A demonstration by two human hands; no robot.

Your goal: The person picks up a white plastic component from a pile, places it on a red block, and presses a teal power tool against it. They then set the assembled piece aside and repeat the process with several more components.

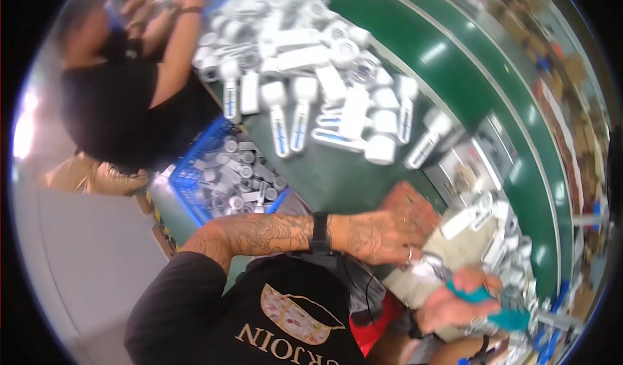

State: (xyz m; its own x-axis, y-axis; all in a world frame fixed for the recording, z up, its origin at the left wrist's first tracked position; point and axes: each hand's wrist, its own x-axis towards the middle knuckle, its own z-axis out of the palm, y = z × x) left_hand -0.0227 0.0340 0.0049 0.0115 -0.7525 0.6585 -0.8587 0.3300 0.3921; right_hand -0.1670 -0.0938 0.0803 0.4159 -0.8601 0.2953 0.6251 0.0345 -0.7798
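Observation:
My left hand (383, 235), on a tattooed forearm with a black wristband, reaches across the work board (405, 287). Its fingers bend down around a small shiny white part (428, 269), whose shape is partly hidden. Lower right, my right hand (448, 306) is closed around a teal-handled tool (509, 318); blur hides its exact kind. Beyond my left hand lie white plastic pieces (300, 115) with round heads and long slotted handles, some with a blue line. More white pieces (496, 222) are heaped to the right of the board.
A large heap of white parts (305, 40) covers the far bench. A blue crate (188, 183) full of grey-white parts stands at left. A metal box (467, 170) sits beside the green conveyor (448, 50). At upper left, another person (123, 99) handles parts.

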